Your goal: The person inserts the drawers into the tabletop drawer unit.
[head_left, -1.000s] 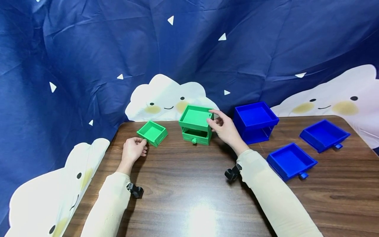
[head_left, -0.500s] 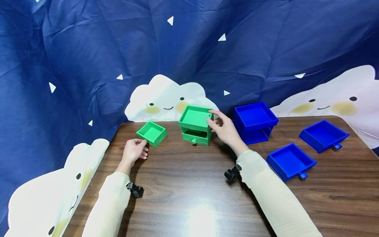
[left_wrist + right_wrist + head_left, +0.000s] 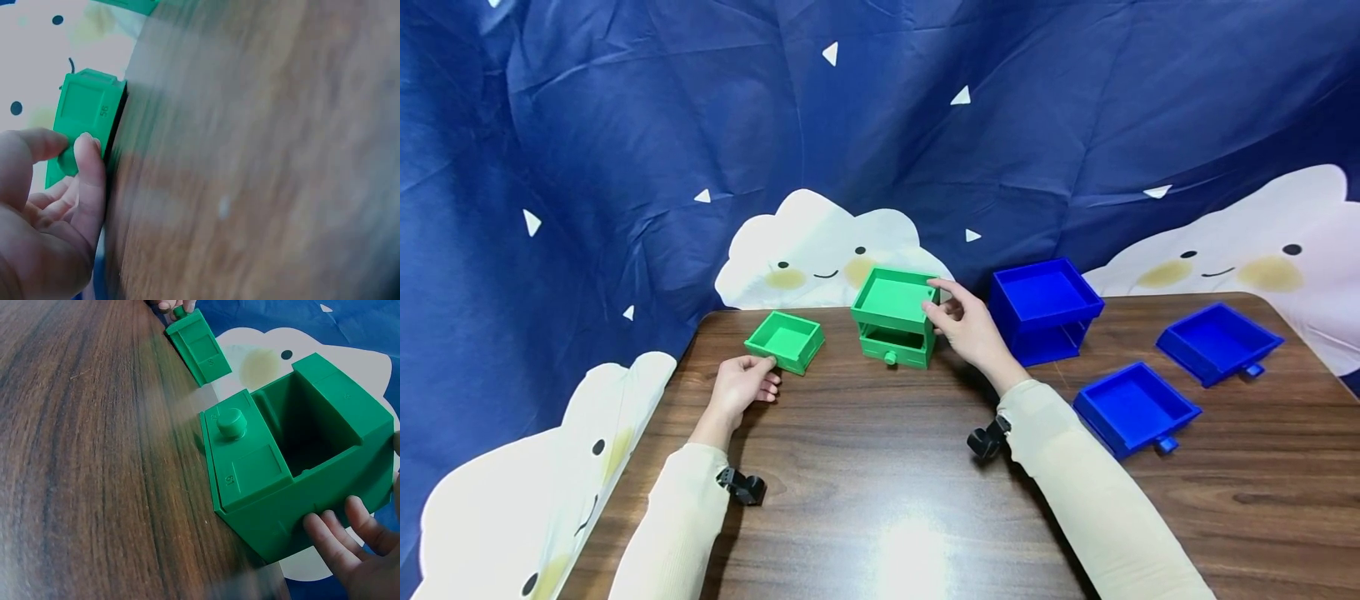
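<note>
At the left of the head view, a small green drawer (image 3: 786,340) sits on the table. My left hand (image 3: 743,387) pinches its round knob (image 3: 66,164) between thumb and finger. Right of it stands a green drawer cabinet (image 3: 891,300) with a tray-like top. One drawer (image 3: 253,472) fills its lower slot, knob facing front, while the upper slot (image 3: 306,434) is bare. My right hand (image 3: 968,327) grips the cabinet at its right edge, with fingertips against the side wall in the right wrist view.
A blue cabinet (image 3: 1048,292) with bare slots stands right of my right hand. Two blue drawers (image 3: 1221,337) lie apart from it on the brown wooden table (image 3: 850,467). Behind hangs a dark blue cloth (image 3: 880,125) with cloud prints.
My left hand has shifted slightly right and turned the small green drawer a little, so its knob side faces nearer the front. My right hand and the green cabinet stay in place.
</note>
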